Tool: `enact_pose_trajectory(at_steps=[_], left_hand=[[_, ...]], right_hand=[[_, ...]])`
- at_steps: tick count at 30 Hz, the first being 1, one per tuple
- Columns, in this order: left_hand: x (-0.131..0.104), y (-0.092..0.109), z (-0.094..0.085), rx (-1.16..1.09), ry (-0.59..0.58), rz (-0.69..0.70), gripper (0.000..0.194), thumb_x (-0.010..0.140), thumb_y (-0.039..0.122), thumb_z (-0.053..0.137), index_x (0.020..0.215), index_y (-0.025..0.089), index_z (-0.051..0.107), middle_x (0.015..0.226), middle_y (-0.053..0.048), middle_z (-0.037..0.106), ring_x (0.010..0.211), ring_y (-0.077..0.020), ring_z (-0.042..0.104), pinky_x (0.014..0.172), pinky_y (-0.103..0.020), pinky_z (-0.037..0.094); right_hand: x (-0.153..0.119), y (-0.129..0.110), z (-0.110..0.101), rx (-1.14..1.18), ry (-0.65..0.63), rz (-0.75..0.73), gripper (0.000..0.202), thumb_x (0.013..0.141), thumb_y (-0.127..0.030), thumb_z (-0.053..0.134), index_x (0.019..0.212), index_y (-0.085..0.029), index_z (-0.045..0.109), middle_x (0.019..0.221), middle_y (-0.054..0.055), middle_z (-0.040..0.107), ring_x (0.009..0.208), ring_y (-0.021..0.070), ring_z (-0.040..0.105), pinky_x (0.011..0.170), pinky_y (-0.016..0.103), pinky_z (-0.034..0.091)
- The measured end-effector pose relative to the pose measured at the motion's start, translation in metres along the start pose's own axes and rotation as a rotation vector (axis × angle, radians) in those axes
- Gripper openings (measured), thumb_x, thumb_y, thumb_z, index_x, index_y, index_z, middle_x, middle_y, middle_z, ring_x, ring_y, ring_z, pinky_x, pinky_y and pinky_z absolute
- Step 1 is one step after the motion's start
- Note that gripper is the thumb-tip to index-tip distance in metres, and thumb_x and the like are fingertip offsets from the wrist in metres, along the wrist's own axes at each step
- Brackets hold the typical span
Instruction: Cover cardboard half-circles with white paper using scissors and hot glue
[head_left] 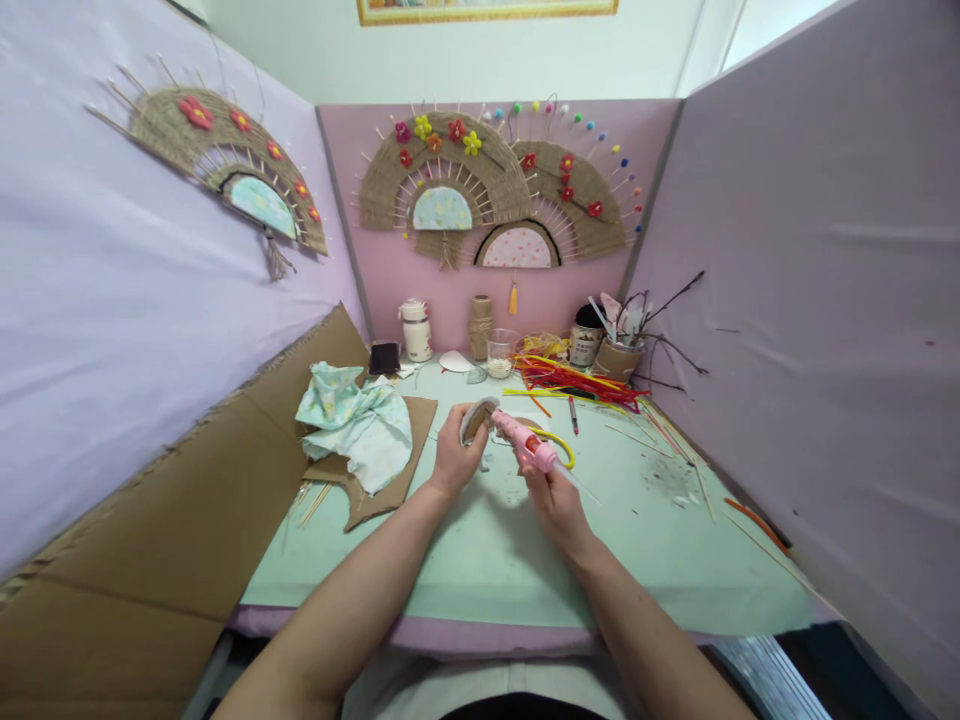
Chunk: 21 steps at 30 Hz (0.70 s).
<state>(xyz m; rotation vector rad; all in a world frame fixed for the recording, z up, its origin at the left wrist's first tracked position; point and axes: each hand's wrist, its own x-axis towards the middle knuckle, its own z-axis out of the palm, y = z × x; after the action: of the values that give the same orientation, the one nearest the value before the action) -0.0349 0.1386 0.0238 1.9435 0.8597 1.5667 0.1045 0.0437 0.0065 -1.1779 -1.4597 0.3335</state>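
My left hand (455,455) is closed around a small curved cardboard piece (475,422) with a pale rim, held up over the table. In my right hand (553,500) is a pink hot glue gun (525,440), a clear glue stick poking out of its back end. The gun's nozzle points at the cardboard piece and looks very near or touching it. Just beyond the gun a yellow pipe cleaner (564,448) curves on the table. Part of a pale flat piece shows behind the gun, mostly hidden.
Floral cloth (360,420) lies on a cut cardboard sheet (420,425) at left. Red and yellow pipe cleaners (577,380) are heaped at the back, near a clear cup (501,355), twine (481,325) and a white bottle (415,330). Thin sticks (697,470) lie at right. Woven fans (442,175) hang behind.
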Motion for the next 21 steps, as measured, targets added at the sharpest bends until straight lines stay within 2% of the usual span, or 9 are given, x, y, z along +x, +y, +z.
enact_pose_trajectory(at_steps=[8, 16, 21], left_hand=[[0.0005, -0.0002, 0.0001, 0.007, 0.001, -0.013, 0.015, 0.086, 0.029, 0.059, 0.097, 0.020, 0.057, 0.087, -0.003, 0.064, 0.081, -0.0174, 0.062, 0.076, -0.029, 0.047], [0.0002, -0.0005, -0.0007, 0.006, -0.011, -0.021, 0.017, 0.086, 0.032, 0.059, 0.098, 0.020, 0.057, 0.087, -0.003, 0.064, 0.081, -0.0180, 0.061, 0.076, -0.030, 0.046], [0.0003, -0.0009, -0.0007, -0.022, -0.005, -0.051, 0.018, 0.082, 0.031, 0.063, 0.095, 0.020, 0.057, 0.084, -0.001, 0.063, 0.077, -0.0170, 0.060, 0.073, -0.029, 0.046]], right_hand=[[0.0014, -0.0051, -0.0014, -0.038, -0.012, -0.034, 0.062, 0.091, -0.066, 0.032, 0.126, -0.023, 0.061, 0.107, 0.010, 0.071, 0.105, 0.0338, 0.062, 0.086, 0.048, 0.052], [0.0015, -0.0092, -0.0037, -0.050, -0.066, -0.030, 0.065, 0.090, -0.070, 0.028, 0.122, -0.026, 0.064, 0.100, 0.010, 0.072, 0.105, 0.0342, 0.062, 0.084, 0.047, 0.052], [-0.0015, -0.0036, -0.0027, -0.084, -0.050, -0.042, 0.062, 0.092, -0.067, 0.029, 0.114, -0.025, 0.068, 0.087, 0.009, 0.072, 0.088, 0.0306, 0.066, 0.074, 0.043, 0.054]])
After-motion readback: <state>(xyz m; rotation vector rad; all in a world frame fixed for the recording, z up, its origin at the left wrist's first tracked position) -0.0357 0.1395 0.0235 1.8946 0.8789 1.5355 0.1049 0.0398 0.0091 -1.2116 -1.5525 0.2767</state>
